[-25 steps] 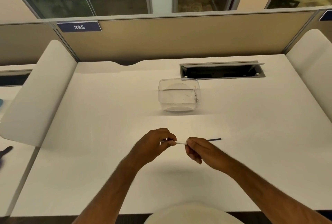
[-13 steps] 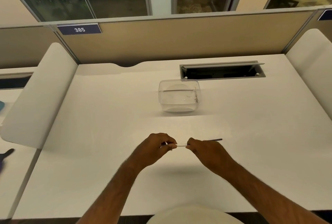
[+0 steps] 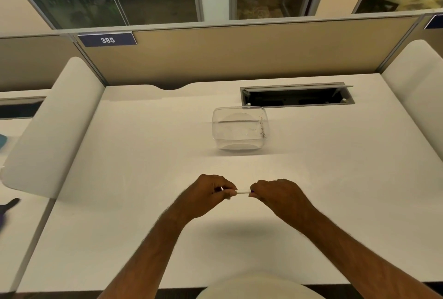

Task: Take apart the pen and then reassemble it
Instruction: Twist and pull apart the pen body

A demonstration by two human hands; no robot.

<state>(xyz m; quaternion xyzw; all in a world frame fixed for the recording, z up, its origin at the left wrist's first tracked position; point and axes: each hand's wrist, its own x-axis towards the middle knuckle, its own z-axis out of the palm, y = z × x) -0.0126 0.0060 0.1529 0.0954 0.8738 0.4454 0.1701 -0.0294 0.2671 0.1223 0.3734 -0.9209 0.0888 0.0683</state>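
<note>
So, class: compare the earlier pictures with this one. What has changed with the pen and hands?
The dark thin piece that stuck out past the right hand no longer shows; only a short white stretch of pen remains between the hands. The left hand keeps its grip. The clear container stayed put.

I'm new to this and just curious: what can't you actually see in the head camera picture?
- Pen: only a short white stretch shows; the left hand and right hand cover both ends.
- Clear plastic container: its tiny contents are too small to identify.
- Dark object: cut off by the left edge.
</note>
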